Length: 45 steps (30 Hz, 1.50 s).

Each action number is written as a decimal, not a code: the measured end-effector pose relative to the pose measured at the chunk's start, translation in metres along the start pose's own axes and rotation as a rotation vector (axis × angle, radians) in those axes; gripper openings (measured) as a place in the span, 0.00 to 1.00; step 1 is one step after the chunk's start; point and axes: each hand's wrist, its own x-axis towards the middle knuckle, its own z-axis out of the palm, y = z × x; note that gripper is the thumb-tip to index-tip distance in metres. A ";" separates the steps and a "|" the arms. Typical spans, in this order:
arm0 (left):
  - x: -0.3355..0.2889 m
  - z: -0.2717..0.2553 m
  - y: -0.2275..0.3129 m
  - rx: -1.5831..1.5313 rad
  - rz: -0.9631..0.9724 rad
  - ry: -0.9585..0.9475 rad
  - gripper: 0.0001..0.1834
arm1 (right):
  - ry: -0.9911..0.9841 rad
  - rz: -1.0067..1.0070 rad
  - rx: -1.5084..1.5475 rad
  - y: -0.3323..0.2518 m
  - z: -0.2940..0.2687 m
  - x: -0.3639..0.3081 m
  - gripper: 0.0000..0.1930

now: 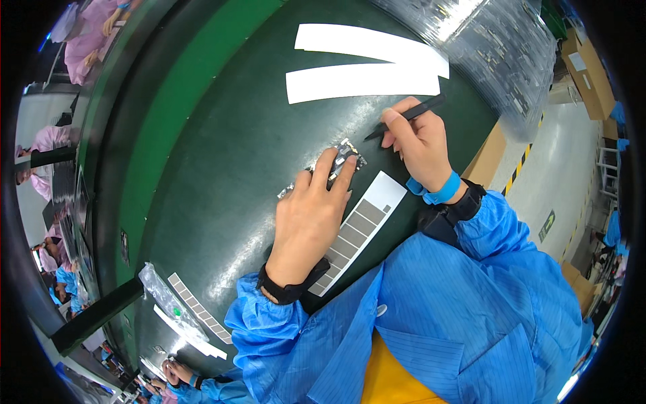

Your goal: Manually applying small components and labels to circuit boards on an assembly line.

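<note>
My left hand lies over a small circuit board on the dark green work surface. Its fingers press on the board and cover the middle of it. In my right hand is a pair of black tweezers, pinched between thumb and fingers. The pointed tip is just right of the board, apart from it. Beneath my left wrist and to its right runs a white strip of grey rectangular stickers, partly hidden by the hand. Two blank white strips lie beyond my hands.
Clear plastic trays are stacked at the far right. A cardboard piece leans by the table's right edge. At the lower left lie a plastic bag, another sticker strip and a co-worker's hands. A green band runs along the left.
</note>
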 end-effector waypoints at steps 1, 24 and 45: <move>0.001 0.000 -0.001 0.006 -0.001 0.006 0.26 | 0.009 -0.008 -0.015 0.000 -0.001 0.002 0.09; -0.018 -0.004 -0.015 0.344 -0.028 0.110 0.29 | -0.035 -0.090 -0.035 0.008 -0.011 -0.001 0.10; 0.015 -0.103 -0.205 0.304 -0.322 0.218 0.30 | -0.027 -0.063 0.152 0.005 -0.019 -0.007 0.08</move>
